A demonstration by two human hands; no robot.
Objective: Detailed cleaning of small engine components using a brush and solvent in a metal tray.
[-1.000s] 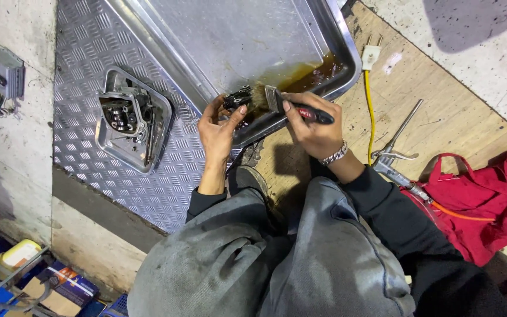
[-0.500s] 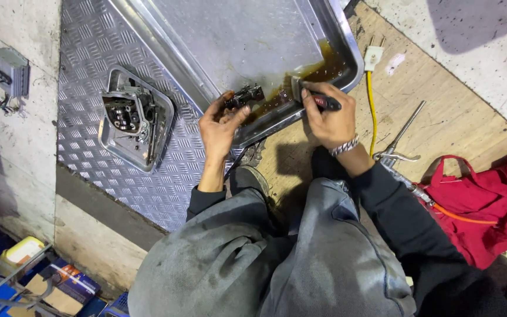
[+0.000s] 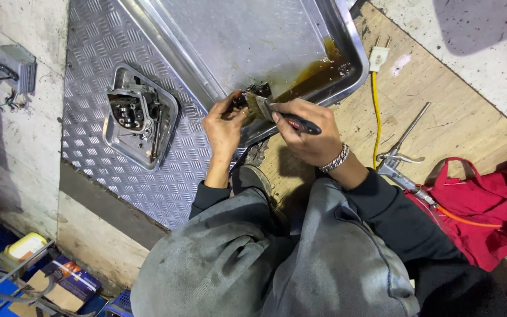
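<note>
A small square steel tray (image 3: 141, 120) of dark engine parts sits on ribbed checker plate. The left hand (image 3: 223, 126) pinches a small, grimy metal part (image 3: 247, 97), half hidden, over the big steel tray's (image 3: 265, 35) rim; the right hand (image 3: 303, 132), fingers wrapped tight, presses a dark-handled flat paintbrush (image 3: 280, 113) against it.

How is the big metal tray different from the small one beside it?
The big tray is far larger than the small tray. The big tray holds a pool of brown liquid in one corner; the small tray holds a dark engine part and looks dry. Both are shiny metal with raised rims, on checkered plate.
</note>
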